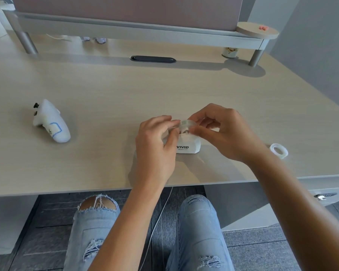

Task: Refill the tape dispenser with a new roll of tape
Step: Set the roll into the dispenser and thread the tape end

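A white tape dispenser [190, 144] marked VIVID stands on the pale wooden desk [114, 98] near its front edge. Just above the dispenser, both hands pinch a clear roll of tape [186, 124]. My left hand [157, 142] holds the roll's left side and covers the dispenser's left end. My right hand [221, 132] grips the roll's right side from above. A second ring of clear tape [278, 150] lies flat on the desk to the right, apart from both hands.
A white handheld controller [50, 122] lies on the desk's left part. A grey raised shelf [137, 28] runs along the back, with a small cup [229, 52] under its right end and a dark cable slot [152, 59] in front.
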